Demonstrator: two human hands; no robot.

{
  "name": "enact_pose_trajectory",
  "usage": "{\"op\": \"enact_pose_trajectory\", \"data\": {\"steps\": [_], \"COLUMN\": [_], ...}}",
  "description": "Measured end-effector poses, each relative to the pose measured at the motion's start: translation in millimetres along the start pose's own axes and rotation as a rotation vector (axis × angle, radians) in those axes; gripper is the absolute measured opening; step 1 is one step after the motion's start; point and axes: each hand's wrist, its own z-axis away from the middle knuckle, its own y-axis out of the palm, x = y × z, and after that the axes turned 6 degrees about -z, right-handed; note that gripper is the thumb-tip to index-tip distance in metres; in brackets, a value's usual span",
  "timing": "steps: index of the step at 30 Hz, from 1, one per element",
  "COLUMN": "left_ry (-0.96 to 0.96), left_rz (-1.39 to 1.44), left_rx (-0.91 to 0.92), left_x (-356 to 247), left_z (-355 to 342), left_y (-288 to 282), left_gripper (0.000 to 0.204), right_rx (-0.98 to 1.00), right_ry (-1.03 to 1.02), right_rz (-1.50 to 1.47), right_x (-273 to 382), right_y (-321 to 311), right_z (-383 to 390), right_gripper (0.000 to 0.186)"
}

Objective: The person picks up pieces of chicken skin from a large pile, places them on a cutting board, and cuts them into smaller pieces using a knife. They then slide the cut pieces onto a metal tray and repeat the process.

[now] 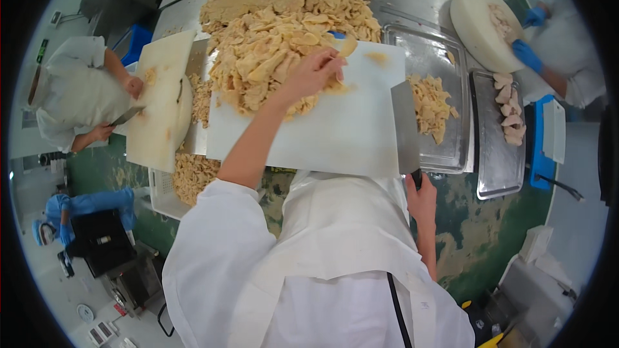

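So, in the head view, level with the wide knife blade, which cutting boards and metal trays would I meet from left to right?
Co-worker's cutting board, white cutting board, large metal tray, narrow metal tray.

The person wears a white coat (342,312) with loose sleeves (209,238), a white apron (348,232) and a black cord (397,309); one strap (420,283) has a small dark marking (424,305).

From the board's (316,138) centre, five o'clock lies bare; the pile (255,61) blocks eleven, left forearm (250,148) eight, knife (405,129) three.
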Motion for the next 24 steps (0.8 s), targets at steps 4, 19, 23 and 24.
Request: {"op": "enact_pose_trajectory", "data": {"steps": [4, 19, 23, 24], "left_ry": [-0.27, 0.067, -0.09, -0.135], "left_rz": [0.045, -0.739, -0.423, -0.305], "left_rx": [0.17, -0.264, -0.191, -0.195], "left_x": [-22.0, 62.3, 63.9, 61.4], "left_z": [-3.5, 59.6, 47.8, 49.7], "left_y": [63.9, 108.3, 98.2, 95.5], "left_gripper": [0.033, 0.034, 0.017, 0.013], "right_rx": [-0.025, -0.032, 0.01, -0.035], "right_ry": [0.021, -0.184, -0.213, -0.195], "right_rz": [0.03, 0.267, 0.45, 0.437], "right_x": [-4.0, 40.0, 18.6, 16.9], "right_y": [-1.7, -11.9, -15.8, -17.4], "right_z": [-7.9, -0.2, -13.5, -9.9], "right_gripper": [0.035, 0.032, 0.029, 0.027]}}
